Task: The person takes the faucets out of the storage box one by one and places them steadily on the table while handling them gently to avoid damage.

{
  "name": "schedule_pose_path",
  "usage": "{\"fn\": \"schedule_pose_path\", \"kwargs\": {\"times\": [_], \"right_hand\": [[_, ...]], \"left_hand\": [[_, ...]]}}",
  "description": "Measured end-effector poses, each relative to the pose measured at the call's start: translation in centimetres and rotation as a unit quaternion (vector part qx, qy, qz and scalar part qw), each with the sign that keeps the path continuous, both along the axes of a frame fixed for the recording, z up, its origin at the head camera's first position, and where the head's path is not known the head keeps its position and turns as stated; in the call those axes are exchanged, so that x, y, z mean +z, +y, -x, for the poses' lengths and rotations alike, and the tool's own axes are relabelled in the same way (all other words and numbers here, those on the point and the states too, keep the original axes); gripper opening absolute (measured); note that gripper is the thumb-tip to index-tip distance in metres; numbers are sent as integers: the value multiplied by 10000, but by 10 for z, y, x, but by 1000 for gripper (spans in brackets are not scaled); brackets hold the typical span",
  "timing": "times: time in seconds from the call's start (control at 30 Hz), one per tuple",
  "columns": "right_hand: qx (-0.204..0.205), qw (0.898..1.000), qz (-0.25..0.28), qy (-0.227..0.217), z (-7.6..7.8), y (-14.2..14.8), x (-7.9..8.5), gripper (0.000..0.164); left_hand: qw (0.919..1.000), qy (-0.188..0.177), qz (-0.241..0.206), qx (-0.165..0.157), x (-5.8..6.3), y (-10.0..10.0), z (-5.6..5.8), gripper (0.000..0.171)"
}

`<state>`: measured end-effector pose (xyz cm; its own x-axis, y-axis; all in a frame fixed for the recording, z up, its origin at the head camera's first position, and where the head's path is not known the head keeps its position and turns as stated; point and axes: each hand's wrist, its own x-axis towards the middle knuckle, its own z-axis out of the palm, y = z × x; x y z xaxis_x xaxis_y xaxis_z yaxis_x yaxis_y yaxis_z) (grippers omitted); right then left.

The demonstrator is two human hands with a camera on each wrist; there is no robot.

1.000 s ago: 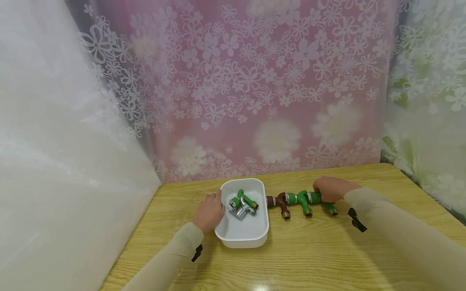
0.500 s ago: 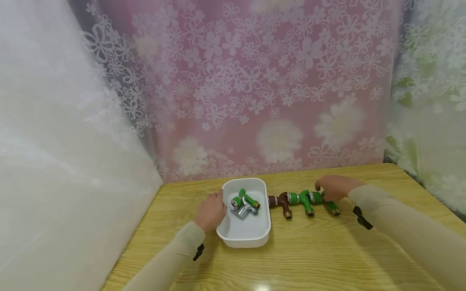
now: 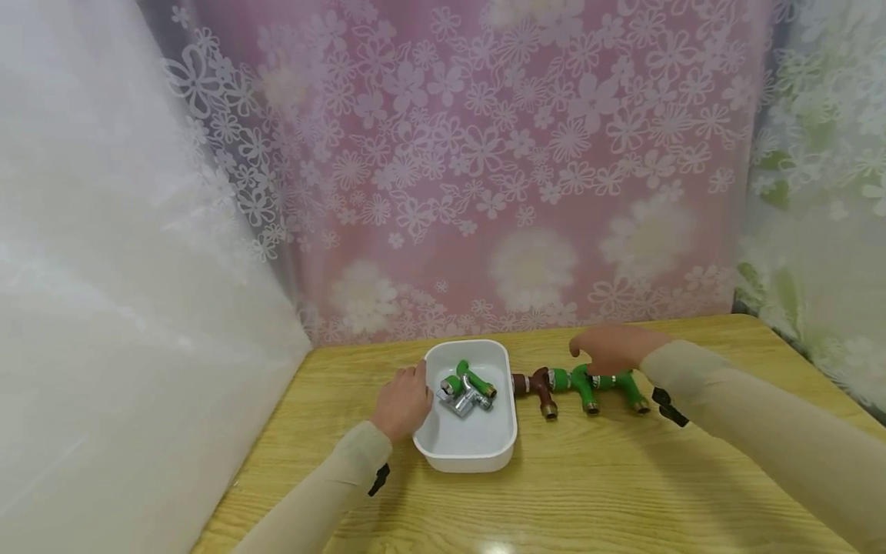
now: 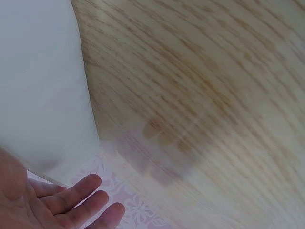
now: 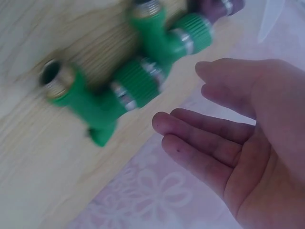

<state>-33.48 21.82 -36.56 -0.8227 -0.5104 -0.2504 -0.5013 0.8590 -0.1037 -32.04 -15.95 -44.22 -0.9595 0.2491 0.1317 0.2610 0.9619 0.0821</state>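
My left hand [image 3: 403, 404] holds the left rim of a white plastic basin [image 3: 464, 450], its thumb and a finger on either side of the rim, the other fingers extended outside. Inside the basin lie green pipe fittings [image 3: 479, 385] with a brass end and chrome metal fittings [image 3: 462, 406]. My right hand [image 3: 616, 350] hovers over a row at the basin's right, with relaxed fingers and nothing in them. That row has a brown pipe fitting [image 3: 543, 391], a middle green fitting [image 3: 584, 388] and an end green fitting [image 5: 97, 105], with ribbed collars and brass threaded outlets.
The wood-grain table [image 3: 554, 492] runs up to a pink flowered curtain [image 3: 526, 192] at the back. A white sheet [image 3: 138, 269] hangs along the left side, and a pale leafy curtain [image 3: 817, 192] on the right.
My right hand has let go of the fittings at the row's right end, lifted a little and moved left above them. The left hand stays on the basin rim.
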Motion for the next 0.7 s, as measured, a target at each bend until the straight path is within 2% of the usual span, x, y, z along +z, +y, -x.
{"fn": "schedule_pose_path", "kwargs": {"times": [0.2,0.53,0.7], "right_hand": [[186,9998,-48,45,-3,-34,7,35],[554,9982,-101,196,-2,-80,7,37],[599,9982,-42,85,-6,-103,14,37]], "left_hand": [[10000,-40,-6,36,0,0,1,54],[10000,82,39,-3,1,0,-1,53],[9999,121,35,6,0,0,0,52]]}}
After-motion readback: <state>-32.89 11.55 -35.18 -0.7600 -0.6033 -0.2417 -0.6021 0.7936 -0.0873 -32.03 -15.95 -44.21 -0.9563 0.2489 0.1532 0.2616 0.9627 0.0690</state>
